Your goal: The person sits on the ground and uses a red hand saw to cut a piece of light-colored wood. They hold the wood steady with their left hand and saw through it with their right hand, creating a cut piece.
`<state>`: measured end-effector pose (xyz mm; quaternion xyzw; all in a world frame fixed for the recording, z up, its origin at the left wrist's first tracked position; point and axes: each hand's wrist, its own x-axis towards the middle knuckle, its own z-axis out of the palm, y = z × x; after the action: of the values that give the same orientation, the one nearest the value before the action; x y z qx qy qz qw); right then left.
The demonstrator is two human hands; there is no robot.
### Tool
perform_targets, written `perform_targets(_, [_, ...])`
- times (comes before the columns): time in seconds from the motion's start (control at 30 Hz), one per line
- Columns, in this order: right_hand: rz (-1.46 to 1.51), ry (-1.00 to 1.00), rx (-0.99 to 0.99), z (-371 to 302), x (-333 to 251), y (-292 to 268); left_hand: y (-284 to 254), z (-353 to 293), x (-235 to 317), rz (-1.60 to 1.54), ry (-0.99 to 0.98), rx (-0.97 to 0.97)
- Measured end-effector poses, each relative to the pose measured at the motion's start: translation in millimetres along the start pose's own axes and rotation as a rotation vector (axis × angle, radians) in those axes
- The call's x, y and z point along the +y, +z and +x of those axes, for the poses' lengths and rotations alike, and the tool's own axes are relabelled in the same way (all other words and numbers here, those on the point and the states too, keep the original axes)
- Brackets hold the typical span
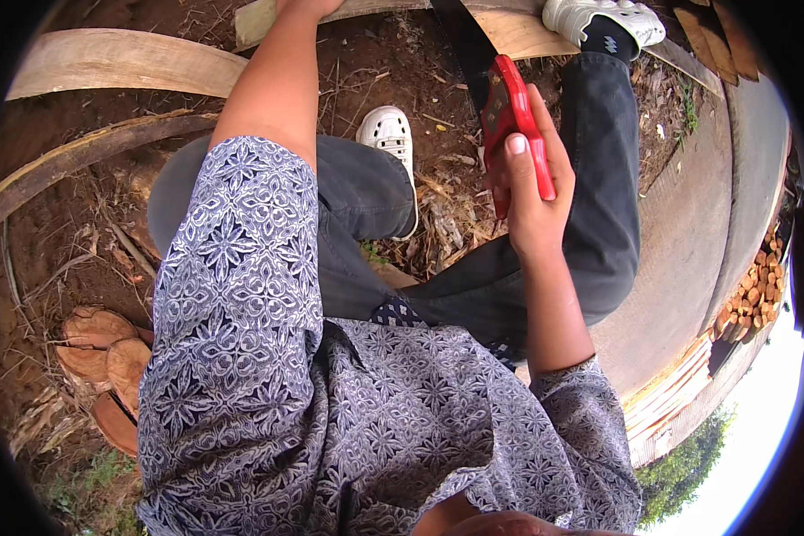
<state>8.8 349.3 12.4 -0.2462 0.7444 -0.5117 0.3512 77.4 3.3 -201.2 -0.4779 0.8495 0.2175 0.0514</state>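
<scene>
My right hand (538,179) is wrapped round the red handle (515,116) of a handsaw, its thumb lying along the side. The saw's dark blade (467,43) runs up and away to the left, across a pale wooden plank (509,34) at the top of the view. At the upper edge, my left hand (309,7) rests at the plank, left of the blade. The picture's edge cuts off its fingers, so their grip does not show. My right foot, in a white clog (590,20), is on or beside the plank's right part.
A curved pale board (125,64) and a bark-edged strip (80,161) lie on the brown soil at the left. Cut wood chunks (107,353) sit at lower left. Several stacked wood pieces (752,290) stand far right. My other white clog (389,138) is between wood scraps.
</scene>
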Motion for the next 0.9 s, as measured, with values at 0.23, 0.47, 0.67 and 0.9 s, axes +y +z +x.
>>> perform_targets(0.23, [-0.131,-0.137,0.042,67,-7,28,-9,-4,4,-0.011,-0.011,-0.013])
perform_targets(0.47, [-0.202,-0.309,0.176,166,23,95,-3,-7,16,-0.025,-0.03,-0.047])
perform_targets(0.67, [-0.137,-0.288,0.12,167,35,101,0,-9,2,-0.021,-0.031,-0.041])
perform_targets(0.9, [-0.133,-0.105,0.072,24,51,33,1,-8,-1,-0.029,-0.013,-0.009])
